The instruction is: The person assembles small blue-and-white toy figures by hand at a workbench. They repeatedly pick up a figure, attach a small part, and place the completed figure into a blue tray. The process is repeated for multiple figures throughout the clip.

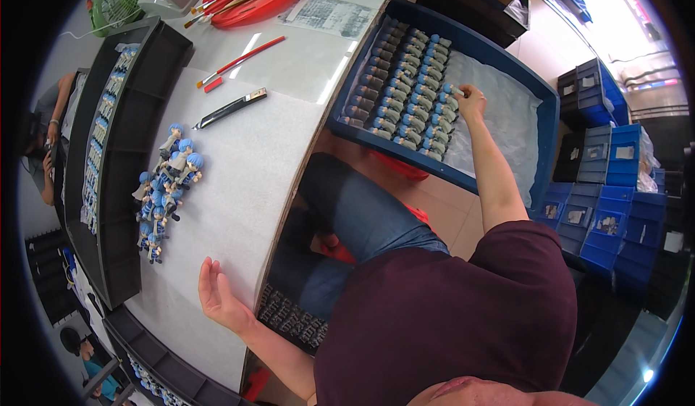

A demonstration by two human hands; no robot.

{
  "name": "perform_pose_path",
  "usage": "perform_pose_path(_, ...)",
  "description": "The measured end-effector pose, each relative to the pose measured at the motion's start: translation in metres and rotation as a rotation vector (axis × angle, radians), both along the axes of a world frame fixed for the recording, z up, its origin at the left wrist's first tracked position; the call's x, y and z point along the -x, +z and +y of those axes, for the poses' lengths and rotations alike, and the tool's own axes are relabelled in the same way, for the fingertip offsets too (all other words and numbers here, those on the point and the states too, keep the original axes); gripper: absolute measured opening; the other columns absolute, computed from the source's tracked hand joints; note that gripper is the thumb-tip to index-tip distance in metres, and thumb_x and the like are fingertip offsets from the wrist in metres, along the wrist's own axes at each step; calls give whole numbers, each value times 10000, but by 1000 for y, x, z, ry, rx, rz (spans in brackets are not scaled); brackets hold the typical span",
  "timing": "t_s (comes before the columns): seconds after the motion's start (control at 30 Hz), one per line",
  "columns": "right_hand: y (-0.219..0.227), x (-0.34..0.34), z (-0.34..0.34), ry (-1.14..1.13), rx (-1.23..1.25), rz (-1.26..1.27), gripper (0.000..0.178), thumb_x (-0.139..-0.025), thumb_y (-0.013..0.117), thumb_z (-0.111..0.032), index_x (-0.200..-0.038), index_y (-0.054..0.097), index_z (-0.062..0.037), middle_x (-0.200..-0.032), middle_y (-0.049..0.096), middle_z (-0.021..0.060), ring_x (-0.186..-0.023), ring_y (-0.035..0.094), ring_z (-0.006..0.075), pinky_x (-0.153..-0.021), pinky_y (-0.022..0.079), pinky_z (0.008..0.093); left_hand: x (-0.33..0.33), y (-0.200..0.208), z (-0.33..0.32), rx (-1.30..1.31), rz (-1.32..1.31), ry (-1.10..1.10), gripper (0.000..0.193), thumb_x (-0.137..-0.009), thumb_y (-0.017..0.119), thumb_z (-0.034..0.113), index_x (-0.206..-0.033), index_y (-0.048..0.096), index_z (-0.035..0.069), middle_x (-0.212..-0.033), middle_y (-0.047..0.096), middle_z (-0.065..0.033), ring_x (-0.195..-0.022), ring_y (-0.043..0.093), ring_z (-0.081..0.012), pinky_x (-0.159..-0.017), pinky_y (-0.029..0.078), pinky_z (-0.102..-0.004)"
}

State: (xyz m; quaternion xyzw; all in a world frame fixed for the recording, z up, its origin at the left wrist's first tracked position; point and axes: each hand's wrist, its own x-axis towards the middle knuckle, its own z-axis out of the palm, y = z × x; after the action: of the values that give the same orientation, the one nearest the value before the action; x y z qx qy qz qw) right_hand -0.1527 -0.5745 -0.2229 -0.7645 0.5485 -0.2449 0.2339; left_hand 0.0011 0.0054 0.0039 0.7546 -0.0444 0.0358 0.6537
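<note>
My right hand (472,103) is over the dark blue tray (549,127) on the right. Its fingertips are closed on a small blue-haired figurine (448,89) at the end of a row. Several rows of similar figurines (407,87) lie in the tray on white sheeting. My left hand (221,299) hovers palm up over the near part of the white table cover (217,218), fingers apart and holding nothing. Beyond it, a loose pile of blue-haired figurines (165,189) lies on the cover.
A craft knife (232,109), a red brush (242,61) and a red dish of brushes (253,4) lie on the table. A black crate (137,152) of figurines stands along the far edge. Blue bins (608,210) are stacked at right. Other people sit beyond the table.
</note>
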Motion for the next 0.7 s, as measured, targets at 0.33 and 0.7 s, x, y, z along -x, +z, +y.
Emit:
perform_pose_path(0.33,-33,14,-40,218,-14,104,274,-736,671,-307,-851,657,-59,-787,660,90,-750,625,181,-690,473,310,-3,0,5,119,0,-11,299,-784,524,-106,-1070,579,-38,-1072,593,-107,-961,578,-169,-875,440,-277)
perform_pose_path(0.7,81,-56,51,318,152,-329,462,-796,665,-241,-1169,506,-19,-1043,603,129,-937,588,206,-810,468,310,-67,49,-11,-496,-316,35,290,-763,629,12,-1051,612,39,-1029,608,-87,-817,608,-147,-751,472,-244)
